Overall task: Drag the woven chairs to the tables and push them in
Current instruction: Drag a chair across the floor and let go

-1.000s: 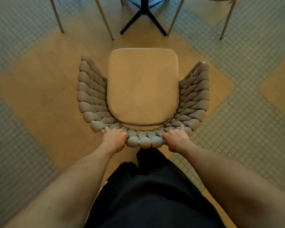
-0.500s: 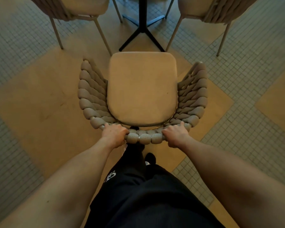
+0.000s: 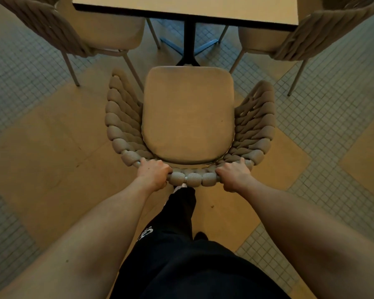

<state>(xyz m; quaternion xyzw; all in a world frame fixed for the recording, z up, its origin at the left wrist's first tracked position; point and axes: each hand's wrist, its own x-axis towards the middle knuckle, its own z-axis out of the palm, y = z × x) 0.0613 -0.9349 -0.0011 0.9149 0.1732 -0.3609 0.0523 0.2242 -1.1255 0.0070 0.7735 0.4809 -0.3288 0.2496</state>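
Note:
A beige woven chair (image 3: 188,117) with a padded seat stands in front of me, its seat facing the table (image 3: 186,11). My left hand (image 3: 153,172) grips the left part of its woven top rail. My right hand (image 3: 233,174) grips the right part of the same rail. The seat's front edge lies just short of the table's near edge, in line with the black pedestal (image 3: 189,43). The chair's legs are hidden under the seat.
Two more woven chairs flank the table: one at the upper left (image 3: 58,29) and one at the upper right (image 3: 311,33), both tucked at its sides. The floor mixes tan slabs and small grey tiles. My dark trousers and a foot show below the rail.
The chair has moved forward toward the table with me stepping behind it. The table top has come into view at the top. Both hands keep the same grip on the rail.

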